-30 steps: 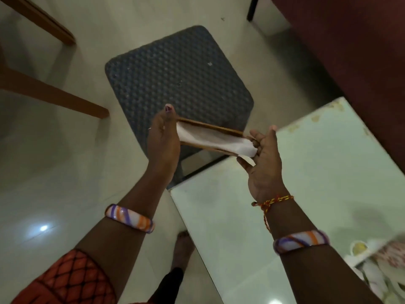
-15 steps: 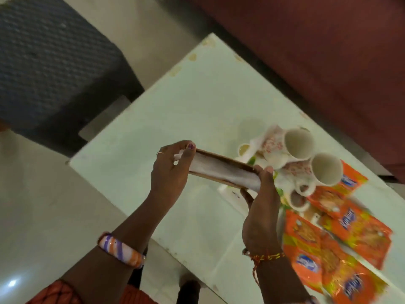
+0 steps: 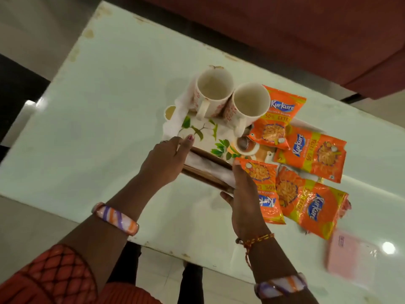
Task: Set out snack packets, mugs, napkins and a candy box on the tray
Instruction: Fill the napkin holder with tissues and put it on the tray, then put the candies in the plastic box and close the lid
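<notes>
Half a second back I held the wooden napkin holder (image 3: 207, 172) up above the table; now it is lower, at the near edge of the tray (image 3: 203, 132), and my view has swung right so more of the table (image 3: 109, 106) shows. My left hand (image 3: 166, 159) grips the holder's left end, thumb on the far side and fingers wrapped under. The white napkins (image 3: 210, 166) lie between its two wooden sides. My right hand (image 3: 243, 189) clasps the right end, fingers closed round it; I cannot tell whether the holder touches the tray yet.

On the tray stand two upright mugs: the left mug (image 3: 211, 91) and the right mug (image 3: 249, 104), touching, both empty. Right of them four orange Kurkure packets (image 3: 311, 154) fan out, partly overlapping, some on the tray and some on the table. A pink box (image 3: 348, 257), blurred, lies at the far right.

The table is pale and glossy, chipped along its far edge, over a light tiled floor (image 3: 32, 227), with a dark red sofa (image 3: 306, 29) beyond.
</notes>
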`<action>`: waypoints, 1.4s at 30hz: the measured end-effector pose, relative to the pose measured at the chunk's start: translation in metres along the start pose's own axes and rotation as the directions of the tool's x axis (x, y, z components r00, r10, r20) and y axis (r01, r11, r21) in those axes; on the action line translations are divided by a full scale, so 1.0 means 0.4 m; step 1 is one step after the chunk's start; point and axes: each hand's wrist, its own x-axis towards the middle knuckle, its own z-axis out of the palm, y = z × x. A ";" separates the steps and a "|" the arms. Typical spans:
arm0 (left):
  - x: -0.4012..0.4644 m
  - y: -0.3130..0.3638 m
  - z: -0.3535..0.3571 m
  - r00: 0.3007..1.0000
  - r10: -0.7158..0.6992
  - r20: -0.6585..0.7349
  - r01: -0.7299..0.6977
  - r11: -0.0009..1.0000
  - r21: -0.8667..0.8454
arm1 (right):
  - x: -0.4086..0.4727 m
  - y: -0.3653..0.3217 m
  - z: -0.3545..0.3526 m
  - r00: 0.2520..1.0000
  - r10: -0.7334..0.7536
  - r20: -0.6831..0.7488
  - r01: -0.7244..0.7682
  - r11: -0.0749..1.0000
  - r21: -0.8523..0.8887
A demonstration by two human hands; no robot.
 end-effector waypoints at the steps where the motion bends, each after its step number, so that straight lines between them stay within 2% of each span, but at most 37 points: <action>1: -0.002 0.002 0.006 1.000 0.001 -0.031 0.001 0.999 0.050 | 0.000 0.000 -0.003 1.000 -0.002 0.007 0.002 1.000 -0.003; 4: -0.024 0.022 0.018 0.964 0.072 -0.257 -0.028 0.984 0.174 | 0.002 0.010 -0.016 0.999 -0.037 0.001 0.037 0.999 -0.029; 7: -0.062 0.048 0.016 0.908 0.241 -0.344 -0.178 0.963 0.203 | -0.015 0.028 -0.023 0.992 -0.120 -0.024 0.116 0.985 -0.125; 10: -0.110 0.103 0.036 0.817 0.516 -0.258 -0.465 0.853 0.235 | -0.050 0.037 -0.072 0.963 -0.256 -0.080 0.231 0.944 -0.237; 14: -0.174 0.249 0.102 0.704 0.707 0.058 -0.709 0.697 0.109 | -0.100 0.042 -0.194 0.901 -0.394 -0.181 0.338 0.900 -0.275; 16: -0.193 0.330 0.150 0.651 0.727 0.219 -0.753 0.656 0.060 | -0.116 0.044 -0.264 0.844 -0.483 -0.233 0.392 0.853 -0.344; 19: -0.225 0.450 0.252 0.599 0.713 0.364 -0.771 0.637 0.021 | -0.127 0.062 -0.399 0.744 -0.564 -0.358 0.425 0.813 -0.398; 22: -0.258 0.532 0.351 0.568 0.640 0.518 -0.775 0.628 0.073 | -0.106 0.108 -0.548 0.673 -0.556 -0.488 0.311 0.811 -0.495; 23: -0.269 0.549 0.379 0.540 0.611 0.579 -0.790 0.604 0.099 | -0.090 0.130 -0.596 0.691 -0.517 -0.505 0.228 0.819 -0.527; 25: -0.282 0.570 0.420 0.488 0.569 0.662 -0.832 0.533 0.155 | -0.055 0.168 -0.668 0.787 -0.361 -0.501 0.004 0.814 -0.581; 27: -0.287 0.582 0.448 0.488 0.525 0.697 -0.830 0.527 0.184 | -0.030 0.193 -0.708 0.854 -0.214 -0.475 -0.147 0.776 -0.613; 29: -0.287 0.585 0.460 0.523 0.490 0.698 -0.782 0.601 0.165 | -0.011 0.206 -0.725 0.867 -0.237 -0.439 -0.113 0.763 -0.636; 31: -0.291 0.586 0.472 0.555 0.506 0.660 -0.726 0.682 0.089 | -0.005 0.206 -0.740 0.833 -0.324 -0.449 -0.042 0.772 -0.634; 32: -0.296 0.587 0.478 0.578 0.525 0.625 -0.691 0.722 0.033 | -0.009 0.199 -0.748 0.822 -0.320 -0.471 0.007 0.833 -0.554; 33: -0.299 0.585 0.485 0.616 0.534 0.580 -0.639 0.768 -0.028 | -0.018 0.186 -0.755 0.836 -0.261 -0.483 0.078 0.927 -0.367; 34: -0.303 0.585 0.491 0.666 0.529 0.527 -0.568 0.817 -0.102 | -0.034 0.168 -0.759 0.873 -0.175 -0.456 0.173 0.984 -0.046; 35: -0.306 0.583 0.495 0.721 0.508 0.472 -0.480 0.857 -0.189 | -0.050 0.151 -0.761 0.918 -0.119 -0.379 0.251 0.913 0.321; 36: -0.312 0.584 0.500 0.771 0.468 0.432 -0.383 0.883 -0.272 | -0.065 0.141 -0.762 0.957 -0.120 -0.264 0.264 0.736 0.623; 37: -0.317 0.583 0.504 0.810 0.412 0.418 -0.288 0.900 -0.328 | -0.078 0.133 -0.759 0.969 -0.188 -0.160 0.238 0.548 0.802; 38: -0.327 0.585 0.503 0.831 0.349 0.433 -0.193 0.911 -0.364 | -0.088 0.125 -0.752 0.959 -0.268 -0.090 0.197 0.404 0.893; 40: -0.349 0.587 0.498 0.820 0.295 0.491 -0.042 0.886 -0.461 | -0.096 0.119 -0.722 0.927 -0.375 -0.028 0.128 0.245 0.961; 41: -0.359 0.586 0.498 0.809 0.321 0.493 -0.014 0.848 -0.529 | -0.097 0.117 -0.705 0.920 -0.391 -0.008 0.103 0.221 0.970; 42: -0.365 0.584 0.496 0.815 0.347 0.463 -0.016 0.813 -0.581 | -0.100 0.119 -0.691 0.926 -0.377 0.004 0.097 0.249 0.964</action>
